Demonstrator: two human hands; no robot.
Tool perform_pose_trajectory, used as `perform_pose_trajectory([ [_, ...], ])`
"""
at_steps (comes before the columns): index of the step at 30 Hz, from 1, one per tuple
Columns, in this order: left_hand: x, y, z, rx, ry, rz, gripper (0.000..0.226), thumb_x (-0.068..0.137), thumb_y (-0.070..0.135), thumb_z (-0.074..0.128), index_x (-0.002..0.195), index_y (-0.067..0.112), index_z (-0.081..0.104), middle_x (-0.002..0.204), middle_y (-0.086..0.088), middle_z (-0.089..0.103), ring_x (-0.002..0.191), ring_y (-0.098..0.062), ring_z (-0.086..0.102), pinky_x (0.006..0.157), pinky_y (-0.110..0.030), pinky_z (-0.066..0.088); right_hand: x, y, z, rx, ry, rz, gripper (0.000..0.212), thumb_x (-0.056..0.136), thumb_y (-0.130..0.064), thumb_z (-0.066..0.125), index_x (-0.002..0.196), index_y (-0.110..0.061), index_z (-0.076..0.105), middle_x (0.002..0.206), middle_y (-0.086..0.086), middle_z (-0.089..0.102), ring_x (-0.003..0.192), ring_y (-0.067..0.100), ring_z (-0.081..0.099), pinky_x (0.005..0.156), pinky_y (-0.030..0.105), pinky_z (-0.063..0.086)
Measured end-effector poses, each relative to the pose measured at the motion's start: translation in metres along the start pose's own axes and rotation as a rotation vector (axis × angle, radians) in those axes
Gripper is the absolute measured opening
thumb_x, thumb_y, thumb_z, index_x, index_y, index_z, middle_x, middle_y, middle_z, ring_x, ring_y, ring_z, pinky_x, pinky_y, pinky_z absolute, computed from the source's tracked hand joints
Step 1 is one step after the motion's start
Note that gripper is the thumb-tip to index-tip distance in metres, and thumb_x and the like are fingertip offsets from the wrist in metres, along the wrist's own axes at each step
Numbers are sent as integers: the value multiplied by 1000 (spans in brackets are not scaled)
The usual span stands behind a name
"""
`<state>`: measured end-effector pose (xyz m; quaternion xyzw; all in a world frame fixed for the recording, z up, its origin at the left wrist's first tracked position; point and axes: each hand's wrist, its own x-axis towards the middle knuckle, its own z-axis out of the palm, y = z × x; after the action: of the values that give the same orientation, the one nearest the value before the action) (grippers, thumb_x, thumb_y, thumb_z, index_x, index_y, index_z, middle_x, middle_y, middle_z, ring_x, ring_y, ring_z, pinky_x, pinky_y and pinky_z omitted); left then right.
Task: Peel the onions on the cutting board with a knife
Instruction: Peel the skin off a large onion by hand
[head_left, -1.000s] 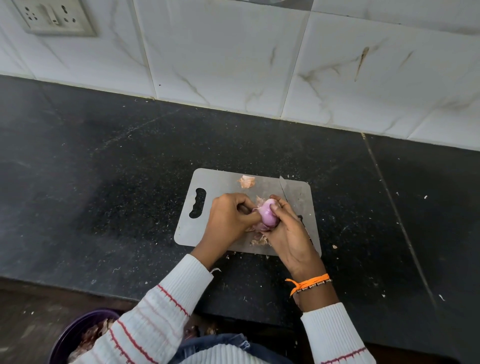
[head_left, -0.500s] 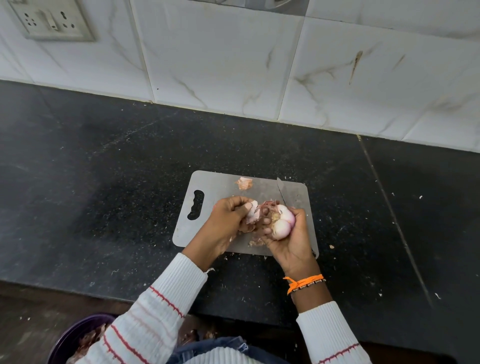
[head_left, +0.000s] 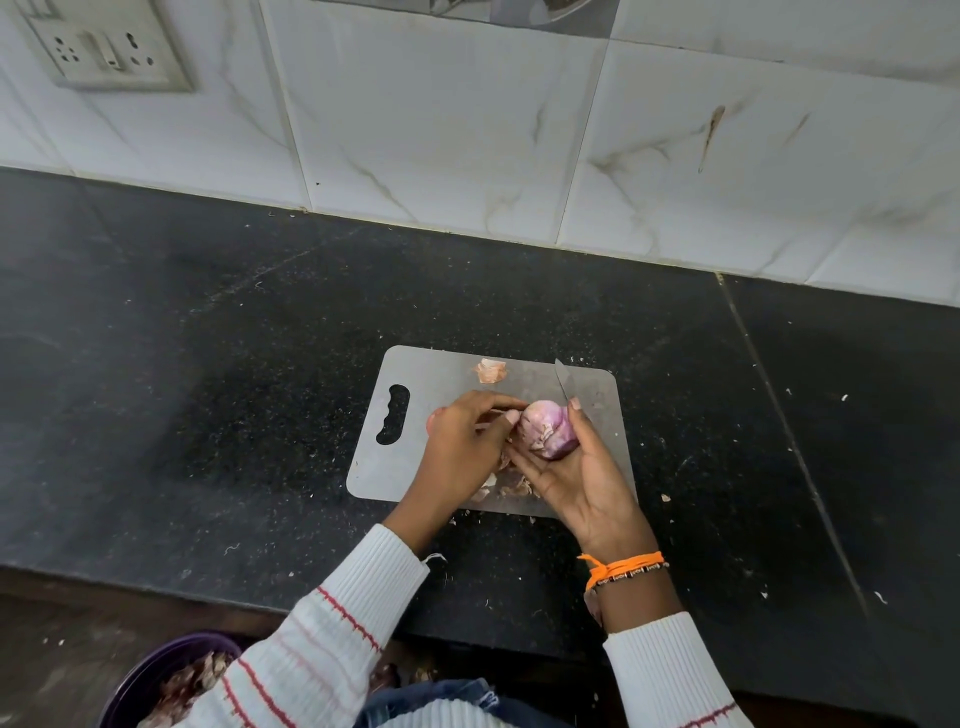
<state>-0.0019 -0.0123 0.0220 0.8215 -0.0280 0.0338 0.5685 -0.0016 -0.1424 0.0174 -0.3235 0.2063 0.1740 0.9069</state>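
Observation:
A pink-purple onion (head_left: 545, 428), partly peeled with papery skin still clinging, sits in my right hand (head_left: 582, 483), which cups it palm up above the grey cutting board (head_left: 441, 374). My left hand (head_left: 462, 441) pinches loose skin on the onion's left side with thumb and forefinger. The knife (head_left: 562, 379) lies on the board behind my right hand; only its blade tip shows. Neither hand holds it.
One peel piece (head_left: 490, 370) lies near the board's far edge and several peel scraps (head_left: 514, 486) near its front edge. A purple bowl (head_left: 156, 670) of peels sits below the black counter's edge at lower left. A tiled wall with a socket (head_left: 104, 47) stands behind.
My right hand has turned palm up and rolled the onion, so its skin-covered side faces me. My left hand stayed against the onion's left side. The knife has not moved.

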Motion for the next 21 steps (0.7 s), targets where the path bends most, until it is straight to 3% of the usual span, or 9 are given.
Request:
perform_pose_trajectory([
  [4, 0, 5, 2, -114, -52, -47, 28, 82, 12, 69, 110, 13, 66, 105, 0, 68, 86, 1, 63, 74, -7, 47, -2, -1, 1, -29, -38, 1, 53, 86, -37, 55, 118, 5, 54, 113, 29, 64, 105, 34, 65, 91, 41, 52],
  [7, -1, 3, 7, -123, -12, -51, 31, 78, 16, 74, 109, 16, 66, 102, 3, 68, 82, -1, 62, 72, -7, 47, -5, 0, 4, -60, -76, -4, 44, 95, -36, 45, 105, 5, 59, 95, 26, 69, 86, 30, 71, 81, 37, 56],
  [10, -1, 1, 10, -146, 95, -27, 23, 80, 17, 72, 102, 14, 70, 96, 4, 68, 81, 0, 62, 71, -7, 45, -5, 4, 8, -108, -47, 0, 45, 91, -40, 48, 105, 1, 61, 101, 23, 68, 90, 27, 69, 81, 37, 57],
  [12, -1, 0, 11, -155, 169, -6, 12, 83, 13, 69, 95, 12, 72, 87, 4, 67, 77, 1, 61, 71, -11, 46, -3, 7, 9, -165, -9, -4, 45, 88, -43, 50, 106, -4, 64, 105, 18, 67, 91, 23, 66, 77, 33, 55],
  [15, 2, -4, 10, -125, 258, -26, 11, 88, 11, 62, 80, 8, 70, 77, -4, 64, 70, -8, 58, 67, -22, 48, -5, 9, 11, -207, -27, -8, 39, 95, -40, 44, 97, -7, 65, 89, 11, 72, 79, 16, 68, 72, 27, 50],
  [21, 1, -8, 10, -314, 203, -96, 22, 93, 7, 53, 86, 19, 70, 93, -7, 68, 88, -16, 64, 80, -30, 52, -3, 10, 14, -135, 35, -6, 31, 96, -32, 46, 95, -5, 62, 87, 13, 67, 80, 19, 64, 69, 28, 51],
])
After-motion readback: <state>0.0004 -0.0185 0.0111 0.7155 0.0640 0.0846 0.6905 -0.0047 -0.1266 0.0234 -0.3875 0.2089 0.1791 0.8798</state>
